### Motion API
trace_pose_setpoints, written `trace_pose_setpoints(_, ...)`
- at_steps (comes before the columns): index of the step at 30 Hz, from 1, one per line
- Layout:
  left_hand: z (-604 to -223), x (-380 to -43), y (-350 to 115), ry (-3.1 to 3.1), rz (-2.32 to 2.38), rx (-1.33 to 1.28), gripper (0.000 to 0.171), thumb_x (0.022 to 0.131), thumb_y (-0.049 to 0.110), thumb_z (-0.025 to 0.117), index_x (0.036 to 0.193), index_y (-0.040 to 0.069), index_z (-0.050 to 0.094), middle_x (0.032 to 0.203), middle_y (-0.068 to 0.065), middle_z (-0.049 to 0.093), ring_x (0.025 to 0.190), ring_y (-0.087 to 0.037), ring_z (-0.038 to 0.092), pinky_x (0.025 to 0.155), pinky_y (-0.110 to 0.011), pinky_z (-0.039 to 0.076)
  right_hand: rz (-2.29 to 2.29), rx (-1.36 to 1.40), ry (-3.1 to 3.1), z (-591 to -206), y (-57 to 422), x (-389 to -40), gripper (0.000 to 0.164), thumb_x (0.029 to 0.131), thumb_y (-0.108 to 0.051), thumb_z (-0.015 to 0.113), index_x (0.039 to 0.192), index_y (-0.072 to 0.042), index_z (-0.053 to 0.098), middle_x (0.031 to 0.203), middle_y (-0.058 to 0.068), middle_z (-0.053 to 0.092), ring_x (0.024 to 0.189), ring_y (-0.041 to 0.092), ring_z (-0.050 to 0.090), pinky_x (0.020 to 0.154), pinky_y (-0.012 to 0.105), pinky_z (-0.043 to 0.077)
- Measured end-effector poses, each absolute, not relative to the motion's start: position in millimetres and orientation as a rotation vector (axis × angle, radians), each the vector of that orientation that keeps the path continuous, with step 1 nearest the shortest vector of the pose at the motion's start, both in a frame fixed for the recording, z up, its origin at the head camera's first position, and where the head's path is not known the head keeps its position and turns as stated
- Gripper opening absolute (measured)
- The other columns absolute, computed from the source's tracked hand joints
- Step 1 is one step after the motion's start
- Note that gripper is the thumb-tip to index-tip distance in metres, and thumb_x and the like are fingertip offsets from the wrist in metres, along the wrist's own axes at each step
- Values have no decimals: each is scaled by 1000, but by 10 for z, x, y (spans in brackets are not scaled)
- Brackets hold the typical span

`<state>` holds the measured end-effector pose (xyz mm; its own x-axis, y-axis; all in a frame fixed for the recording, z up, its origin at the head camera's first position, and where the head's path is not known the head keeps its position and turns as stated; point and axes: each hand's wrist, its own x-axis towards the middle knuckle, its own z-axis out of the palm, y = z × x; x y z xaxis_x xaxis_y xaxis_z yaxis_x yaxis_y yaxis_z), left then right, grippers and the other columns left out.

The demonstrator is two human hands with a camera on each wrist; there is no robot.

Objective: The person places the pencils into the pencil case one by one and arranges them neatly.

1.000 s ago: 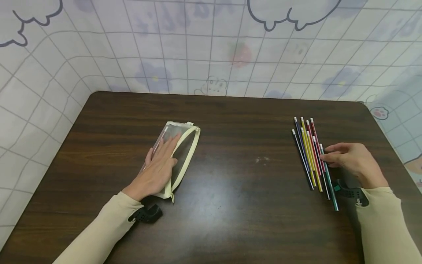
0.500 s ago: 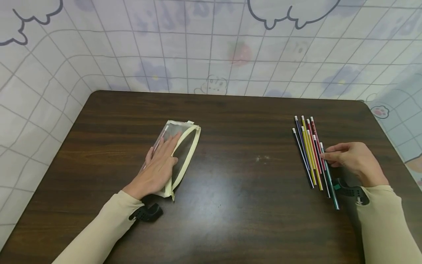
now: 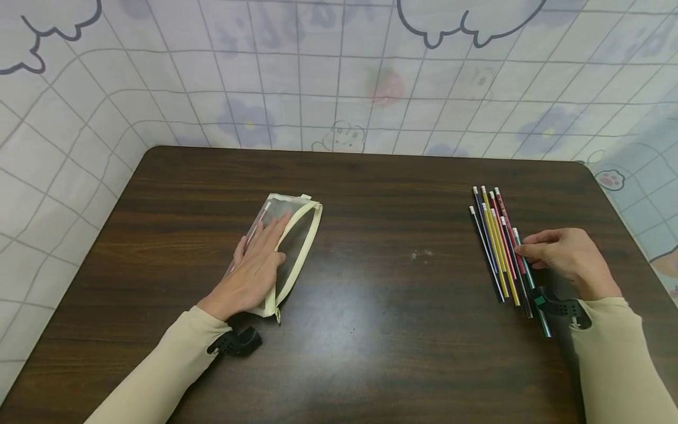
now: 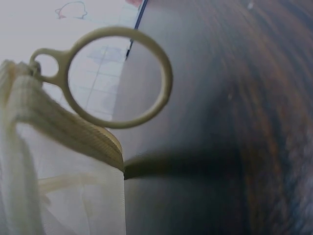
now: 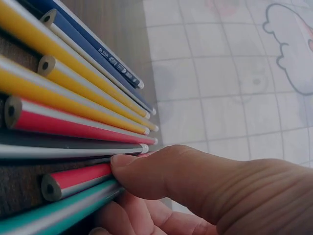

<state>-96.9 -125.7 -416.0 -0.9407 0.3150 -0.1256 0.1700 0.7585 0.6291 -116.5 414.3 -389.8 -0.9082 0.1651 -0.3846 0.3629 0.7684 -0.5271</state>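
Note:
A clear pencil pouch [image 3: 282,206] with cream zip edging lies left of centre on the table. My left hand [image 3: 251,274] rests flat on it, fingers straight. Two cream bands stand apart along its right side. In the left wrist view, its round zip-pull ring [image 4: 167,81] shows large. To the right lies a bundle of pencils [image 3: 498,253] in blue, yellow, red, black and green. At its right edge my right hand [image 3: 569,259] pinches the green pencil [image 5: 63,210]. The thumb tip also overlaps a red pencil [image 5: 80,178]; the other fingertips are partly hidden underneath.
The dark wooden table [image 3: 371,306] ends at the back against a white grid-patterned sheet [image 3: 339,76], which also runs along both sides. Each wrist wears a black strap, such as the left strap [image 3: 235,343].
The green pencil's near end has swung slightly to the right in my right hand. The black pencil beside it has turned over, showing its dark side. My left hand has not moved.

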Motion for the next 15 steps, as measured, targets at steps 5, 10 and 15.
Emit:
trace_pose_setpoints(5,-4158,-966,-1267,2728,959,398,68,105,23,25,168,30,-1,177,-9,5,165,-34,-6,125,-66,-6,-898,399,2647,-3905,4151,-1164,61,96,-43,71,129,7,62,97,-2,75,79,5,69,70,27,57)
trace_pose_setpoints(10,-4155,-958,-1282,2720,978,418,67,106,24,24,168,30,-1,177,-9,5,165,-33,-6,125,-65,-7,-921,374,2656,-3925,4177,-1153,56,101,-37,65,133,8,61,110,12,76,82,4,72,78,38,62)
trace_pose_setpoints(15,-4159,-960,-1284,2722,976,420,67,106,24,24,168,30,-1,177,-10,4,165,-33,-6,125,-65,-7,-946,371,2649,-3924,4183,-1146,55,103,-34,62,136,10,58,117,20,72,84,7,72,78,39,63)
